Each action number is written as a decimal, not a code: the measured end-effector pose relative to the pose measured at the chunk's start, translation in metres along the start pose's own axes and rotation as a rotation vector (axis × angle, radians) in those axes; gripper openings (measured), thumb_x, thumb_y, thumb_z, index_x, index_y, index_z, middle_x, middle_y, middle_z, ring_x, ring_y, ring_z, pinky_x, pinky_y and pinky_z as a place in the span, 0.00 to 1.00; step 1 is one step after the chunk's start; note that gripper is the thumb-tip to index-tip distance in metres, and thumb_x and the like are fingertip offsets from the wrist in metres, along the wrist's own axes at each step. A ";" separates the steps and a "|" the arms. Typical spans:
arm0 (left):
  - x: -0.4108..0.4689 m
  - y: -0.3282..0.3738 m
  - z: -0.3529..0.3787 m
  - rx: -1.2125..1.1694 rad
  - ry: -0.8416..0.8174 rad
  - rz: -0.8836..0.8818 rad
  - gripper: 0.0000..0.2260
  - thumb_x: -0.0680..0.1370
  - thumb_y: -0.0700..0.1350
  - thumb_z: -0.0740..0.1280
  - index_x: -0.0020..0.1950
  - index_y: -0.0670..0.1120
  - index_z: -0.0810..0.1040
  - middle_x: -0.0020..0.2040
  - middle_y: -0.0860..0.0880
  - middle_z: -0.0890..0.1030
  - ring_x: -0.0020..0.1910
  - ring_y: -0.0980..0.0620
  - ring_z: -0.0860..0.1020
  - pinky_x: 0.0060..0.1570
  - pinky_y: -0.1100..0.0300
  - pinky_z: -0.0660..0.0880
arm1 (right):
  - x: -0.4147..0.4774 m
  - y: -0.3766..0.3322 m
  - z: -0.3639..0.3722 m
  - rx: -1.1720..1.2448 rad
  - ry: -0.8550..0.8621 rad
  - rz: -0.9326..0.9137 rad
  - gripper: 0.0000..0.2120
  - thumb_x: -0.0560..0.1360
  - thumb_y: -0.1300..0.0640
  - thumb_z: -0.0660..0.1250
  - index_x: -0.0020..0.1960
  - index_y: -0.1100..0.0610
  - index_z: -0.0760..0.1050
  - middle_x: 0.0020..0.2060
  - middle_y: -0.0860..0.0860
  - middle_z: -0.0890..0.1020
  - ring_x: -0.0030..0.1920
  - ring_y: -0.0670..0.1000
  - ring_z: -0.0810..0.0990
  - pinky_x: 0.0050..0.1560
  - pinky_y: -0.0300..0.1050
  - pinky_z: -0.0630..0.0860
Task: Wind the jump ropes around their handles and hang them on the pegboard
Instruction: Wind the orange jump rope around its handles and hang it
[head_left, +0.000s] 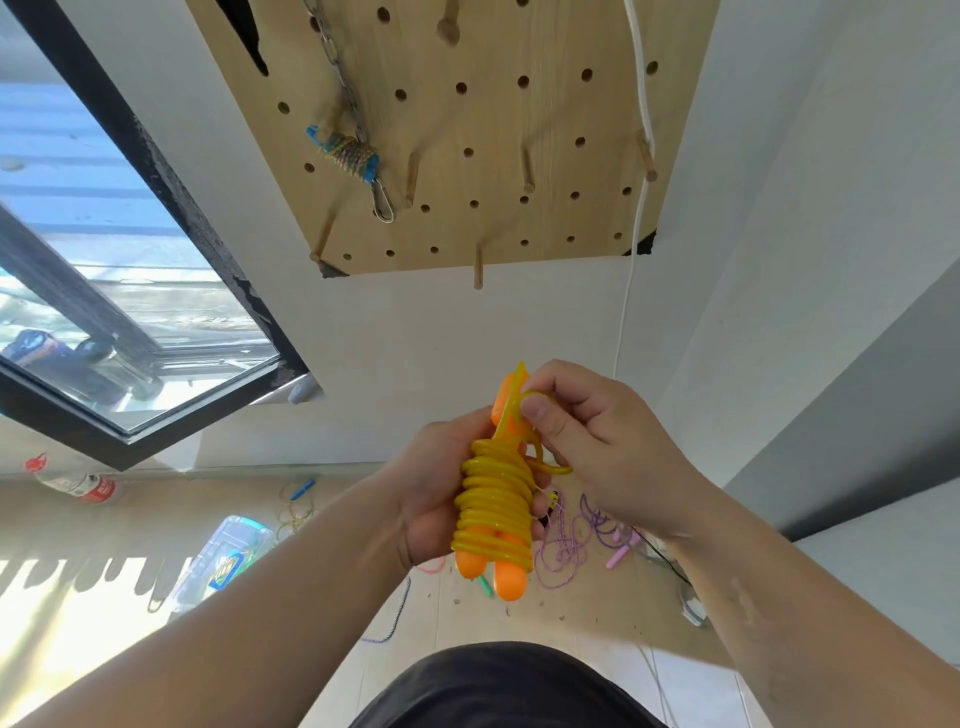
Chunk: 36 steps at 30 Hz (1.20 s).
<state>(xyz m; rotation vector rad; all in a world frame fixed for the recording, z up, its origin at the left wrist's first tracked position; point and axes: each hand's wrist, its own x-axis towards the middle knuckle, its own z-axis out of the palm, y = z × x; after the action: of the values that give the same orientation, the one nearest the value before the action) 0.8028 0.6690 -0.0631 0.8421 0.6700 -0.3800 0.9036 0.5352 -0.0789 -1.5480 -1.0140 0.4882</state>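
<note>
My left hand grips two orange handles held side by side, with yellow rope coiled many times around them. My right hand pinches the loose end of the yellow rope at the top of the handles. Above on the wall hangs the wooden pegboard with several pegs. A wound jump rope with blue handles hangs on one peg at its left. A purple rope with pink handles lies loose on the floor below my hands, and another rope with a blue handle lies further left.
A metal chain with a carabiner hangs on the pegboard. A white cable runs down its right side. An open window is at left. A clear plastic box and a plastic bottle lie on the floor.
</note>
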 end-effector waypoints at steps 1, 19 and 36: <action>0.000 0.000 -0.001 -0.010 0.003 -0.004 0.23 0.72 0.57 0.67 0.41 0.36 0.81 0.39 0.39 0.79 0.31 0.44 0.79 0.33 0.52 0.80 | 0.000 0.001 0.000 -0.050 -0.007 -0.007 0.09 0.82 0.55 0.63 0.48 0.58 0.78 0.35 0.45 0.78 0.35 0.47 0.75 0.36 0.40 0.71; -0.017 -0.008 -0.005 0.182 0.019 0.298 0.21 0.73 0.53 0.72 0.56 0.39 0.77 0.43 0.33 0.82 0.34 0.40 0.82 0.33 0.51 0.81 | 0.007 0.005 -0.003 0.000 0.167 0.017 0.07 0.79 0.58 0.71 0.44 0.51 0.76 0.25 0.48 0.74 0.29 0.46 0.70 0.32 0.41 0.70; -0.018 -0.006 -0.008 0.515 0.214 0.293 0.21 0.81 0.57 0.59 0.60 0.40 0.76 0.45 0.37 0.83 0.36 0.41 0.81 0.40 0.49 0.80 | 0.013 -0.008 -0.019 -0.254 0.015 -0.246 0.04 0.71 0.50 0.77 0.43 0.50 0.85 0.38 0.45 0.78 0.42 0.49 0.78 0.42 0.40 0.73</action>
<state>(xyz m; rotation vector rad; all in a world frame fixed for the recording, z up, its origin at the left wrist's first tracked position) 0.7833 0.6725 -0.0577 1.4671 0.6417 -0.1973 0.9223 0.5347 -0.0638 -1.6167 -1.2734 0.1803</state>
